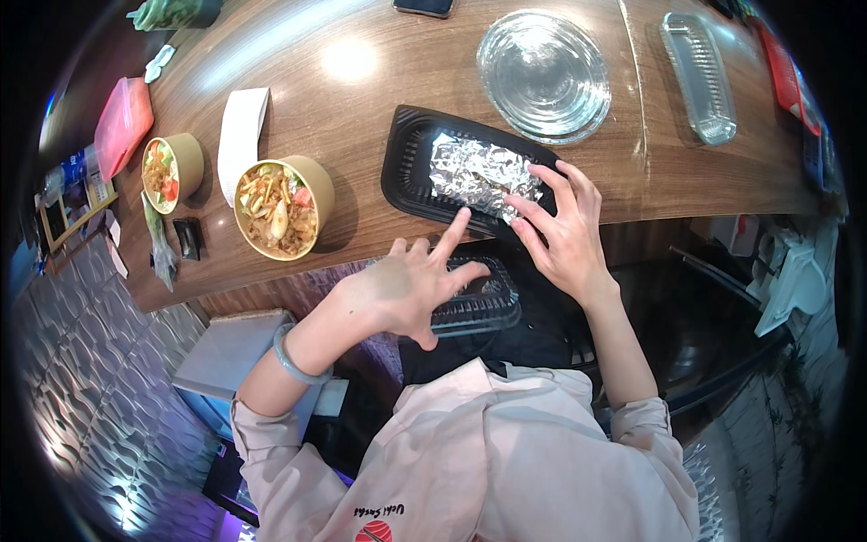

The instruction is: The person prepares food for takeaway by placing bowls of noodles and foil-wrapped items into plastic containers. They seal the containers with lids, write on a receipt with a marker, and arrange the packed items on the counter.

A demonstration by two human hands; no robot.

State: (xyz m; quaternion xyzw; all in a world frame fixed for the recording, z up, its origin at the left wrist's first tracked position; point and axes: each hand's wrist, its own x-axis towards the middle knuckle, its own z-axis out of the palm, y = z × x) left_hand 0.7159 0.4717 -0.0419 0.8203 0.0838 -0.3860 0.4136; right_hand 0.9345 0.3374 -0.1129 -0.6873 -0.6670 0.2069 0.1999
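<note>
A black plastic takeaway tray (pixel 408 159) lies on the wooden counter near its front edge, with a crumpled sheet of aluminium foil (pixel 474 166) inside. My right hand (pixel 565 230) rests its fingertips on the foil's right end, fingers apart. My left hand (pixel 420 284) is spread open at the near side of the tray, its index fingertip close to the rim; whether it touches is unclear. Below my left hand, under the counter edge, a clear ribbed plastic lid (pixel 498 301) is partly covered by the hand.
Two paper bowls of food, a larger one (pixel 315 196) and a smaller one (pixel 193 162), stand at left beside a paper slip (pixel 240 132). Clear round lids (pixel 542 74) and a clear narrow container (pixel 701 81) lie beyond. A squeeze bottle (pixel 179 13) lies far left.
</note>
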